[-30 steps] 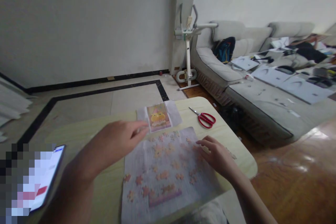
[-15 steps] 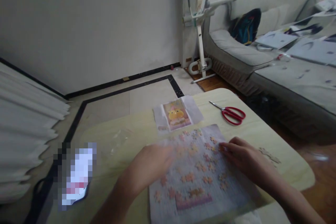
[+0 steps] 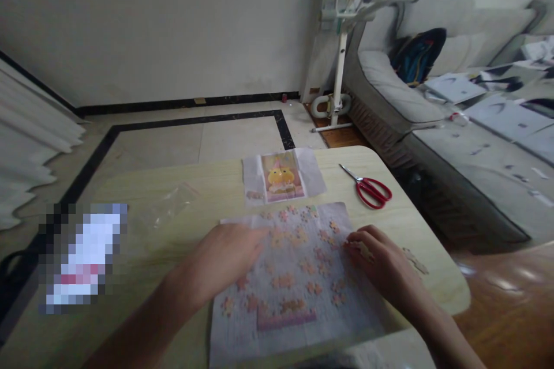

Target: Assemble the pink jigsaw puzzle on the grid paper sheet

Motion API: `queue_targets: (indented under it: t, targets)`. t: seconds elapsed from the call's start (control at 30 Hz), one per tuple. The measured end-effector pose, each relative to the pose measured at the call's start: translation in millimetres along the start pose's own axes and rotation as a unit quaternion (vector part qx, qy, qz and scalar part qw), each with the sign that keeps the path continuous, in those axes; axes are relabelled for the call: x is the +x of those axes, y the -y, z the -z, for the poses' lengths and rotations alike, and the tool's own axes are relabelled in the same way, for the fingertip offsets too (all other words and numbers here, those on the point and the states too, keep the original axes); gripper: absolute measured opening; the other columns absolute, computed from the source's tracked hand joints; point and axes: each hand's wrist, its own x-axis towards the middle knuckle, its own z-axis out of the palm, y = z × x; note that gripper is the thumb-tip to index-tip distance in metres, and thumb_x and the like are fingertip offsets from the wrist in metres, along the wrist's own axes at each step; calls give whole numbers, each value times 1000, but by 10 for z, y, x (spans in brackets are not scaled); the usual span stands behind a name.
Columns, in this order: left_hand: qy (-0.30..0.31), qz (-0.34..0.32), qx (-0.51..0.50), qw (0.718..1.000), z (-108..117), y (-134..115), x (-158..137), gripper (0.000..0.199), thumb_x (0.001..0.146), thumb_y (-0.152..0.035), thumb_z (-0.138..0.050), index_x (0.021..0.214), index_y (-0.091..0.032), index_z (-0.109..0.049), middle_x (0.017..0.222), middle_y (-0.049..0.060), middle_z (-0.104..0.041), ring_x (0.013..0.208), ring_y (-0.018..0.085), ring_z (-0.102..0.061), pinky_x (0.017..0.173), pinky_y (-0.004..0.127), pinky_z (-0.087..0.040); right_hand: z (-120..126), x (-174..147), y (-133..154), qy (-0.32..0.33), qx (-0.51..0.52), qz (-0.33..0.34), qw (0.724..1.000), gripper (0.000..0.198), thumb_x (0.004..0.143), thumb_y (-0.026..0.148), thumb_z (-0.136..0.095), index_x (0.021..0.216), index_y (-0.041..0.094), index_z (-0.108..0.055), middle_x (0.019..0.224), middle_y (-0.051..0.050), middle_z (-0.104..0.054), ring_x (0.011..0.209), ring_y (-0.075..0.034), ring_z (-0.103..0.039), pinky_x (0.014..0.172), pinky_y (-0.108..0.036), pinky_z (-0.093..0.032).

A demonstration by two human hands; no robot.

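A cloth-like pale sheet (image 3: 242, 334) lies on the table, bearing several loose jigsaw pieces (image 3: 314, 287) and a joined pink strip of puzzle (image 3: 285, 320) near its front. My left hand (image 3: 236, 245) reaches over the sheet's left side beside some yellow pieces (image 3: 288, 237); its fingers are blurred, so their grip cannot be made out. At the sheet's right edge, my right hand (image 3: 378, 259) has its fingers closed on a pale jigsaw piece (image 3: 364, 250). Behind the sheet is a paper with a printed picture (image 3: 283, 176) of a yellow character.
Red-handled scissors (image 3: 373, 191) lie at the table's far right. Pale pieces (image 3: 415, 260) sit right of my right hand. A clear plastic bag (image 3: 171, 204) and a pixelated phone-like object (image 3: 89, 253) are on the left. Beyond stands a sofa (image 3: 471, 173).
The view has shifted, so the table appears further left. My left hand has drawn back a little from the middle of the sheet. My right hand stays at the right edge, its piece now turned pale.
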Motion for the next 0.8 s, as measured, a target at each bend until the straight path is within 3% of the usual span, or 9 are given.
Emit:
queue_targets:
  t: [0.17, 0.37, 0.67, 0.8]
  targets:
    - [4, 10, 21, 1000, 12, -28, 34, 29, 95, -24, -43, 108, -23, -68, 96, 10, -74, 87, 28, -71, 74, 37, -52, 27, -15, 28, -3, 45, 5, 999, 9, 92, 23, -53, 88, 23, -61, 89, -6, -66, 76, -20, -63, 67, -32, -51]
    - [1, 20, 8, 1000, -21, 11, 35, 34, 96, -28, -45, 125, -27, -63, 101, 10, -74, 92, 30, -71, 79, 41, -53, 132, -8, 132, -17, 134, -59, 989, 11, 89, 31, -60, 86, 22, -66, 66, 0, -66, 58, -15, -61, 54, -27, -48]
    - [21, 26, 2, 999, -35, 26, 25, 31, 94, -28, -45, 117, -26, -67, 100, 9, -74, 90, 28, -70, 78, 40, -52, 101, 3, 157, -1, 193, -138, 971, 22, 85, 34, -61, 94, 21, -77, 88, -7, -79, 76, -23, -73, 68, -35, -57]
    - [24, 27, 5, 999, -33, 36, 11, 28, 94, -30, -45, 108, -24, -69, 94, 9, -74, 88, 30, -70, 76, 41, -52, 94, 13, 269, -5, 218, -141, 966, 20, 84, 33, -62, 91, 21, -77, 88, -6, -79, 76, -22, -73, 68, -34, -58]
